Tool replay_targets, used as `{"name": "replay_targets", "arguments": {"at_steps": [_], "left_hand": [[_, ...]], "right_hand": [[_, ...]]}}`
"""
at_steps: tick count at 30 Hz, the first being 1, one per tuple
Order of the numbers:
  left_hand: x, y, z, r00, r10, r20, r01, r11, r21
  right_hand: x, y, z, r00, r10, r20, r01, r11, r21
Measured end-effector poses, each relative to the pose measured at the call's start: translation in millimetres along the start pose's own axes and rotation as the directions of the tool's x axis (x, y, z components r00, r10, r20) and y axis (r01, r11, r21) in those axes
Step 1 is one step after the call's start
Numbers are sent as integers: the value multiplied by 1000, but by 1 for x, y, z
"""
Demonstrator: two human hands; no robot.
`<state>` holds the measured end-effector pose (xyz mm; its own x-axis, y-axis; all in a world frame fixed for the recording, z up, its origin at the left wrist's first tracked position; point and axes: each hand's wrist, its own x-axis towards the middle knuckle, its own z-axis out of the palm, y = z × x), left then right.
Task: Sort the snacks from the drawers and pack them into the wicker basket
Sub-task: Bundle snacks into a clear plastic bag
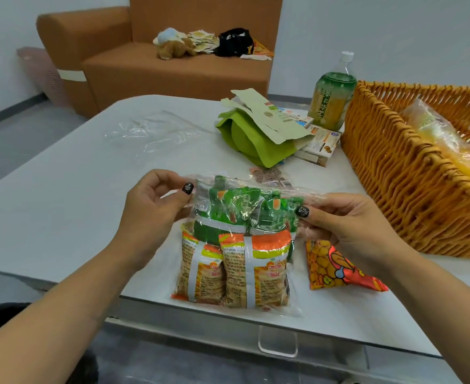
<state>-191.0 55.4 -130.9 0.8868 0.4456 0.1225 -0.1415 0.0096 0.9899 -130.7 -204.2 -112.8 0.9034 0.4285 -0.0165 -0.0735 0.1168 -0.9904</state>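
A clear plastic bag (236, 245) filled with several green and orange snack packets is held over the near edge of the white table (62, 206). My left hand (150, 212) pinches its top left corner and my right hand (347, 228) pinches its top right corner. A red-and-yellow snack packet (336, 270) lies on the table just under my right hand. The wicker basket (405, 173) stands at the right, with a clear bag of yellow snacks (447, 139) inside it.
A green pouch (253, 134) with torn cardboard, small snack boxes (319, 142) and a green drink bottle (333, 95) sit mid-table. An empty clear bag (150, 131) lies at the left. A small packet (270, 176) lies behind the held bag. A drawer handle (278, 342) shows below the table edge. An orange sofa (156, 56) stands behind.
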Motion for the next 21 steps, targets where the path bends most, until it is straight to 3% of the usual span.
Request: {"name": "replay_targets", "arguments": {"at_steps": [6, 11, 16, 19, 21], "left_hand": [[-14, 9, -4, 977, -120, 178, 154, 970, -188], [-23, 1, -6, 967, -209, 148, 239, 944, -226], [-21, 5, -22, 966, -163, 202, 240, 857, -457], [-21, 11, -23, 964, -165, 211, 245, 861, -447], [-24, 14, -18, 971, -145, 192, 215, 880, -424]], "right_hand": [[-14, -11, 10, 999, 32, 11, -33, 995, 92], [-21, -17, 16, 999, 33, 42, -38, 992, 122], [-20, -23, 27, 999, 14, 31, -21, 971, 238], [-15, -22, 26, 1000, -20, -23, 26, 964, 264], [-10, -21, 24, 995, -44, -86, 59, 980, 188]]}}
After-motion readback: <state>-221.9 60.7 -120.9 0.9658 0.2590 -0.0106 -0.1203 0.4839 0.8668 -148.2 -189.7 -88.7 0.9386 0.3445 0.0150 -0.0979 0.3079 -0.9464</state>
